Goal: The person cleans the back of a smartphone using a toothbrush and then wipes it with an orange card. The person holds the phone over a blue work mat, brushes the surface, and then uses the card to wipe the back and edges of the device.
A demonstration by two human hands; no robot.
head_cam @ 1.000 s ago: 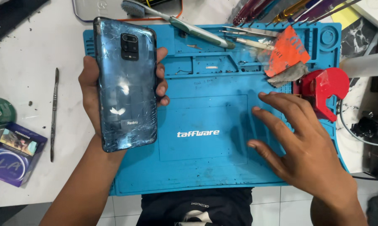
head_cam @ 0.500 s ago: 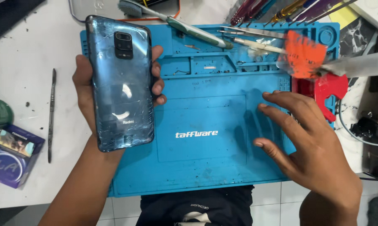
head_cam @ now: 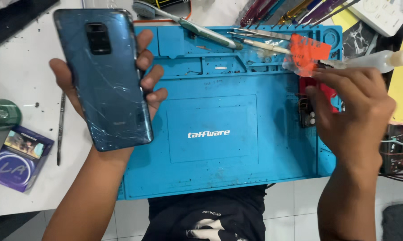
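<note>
At the 9 o'clock side, the left hand holds a blue phone back-up above the white counter, palm under it. Its fingers curl round the right edge and the thumb backs the left edge, closed on the case. The rear glass is badly cracked, so a grip by the edges, with no pressure on the middle of the panel, looks wisest, and keeping the phone level over the blue work mat would limit the harm if it slipped.

At about 3 o'clock, the right hand hovers over the mat's right edge. Its fingertips reach toward 12 o'clock, where a clear squeeze bottle lies beside a torn orange label. They touch, or nearly touch, the bottle's thin nozzle. I cannot tell whether the fingers have closed on it; they look loosely bent rather than clenched. Taking the bottle by its body, not the nozzle, would give better control. A red-and-black tool sits just under the palm, partly hidden.
</note>
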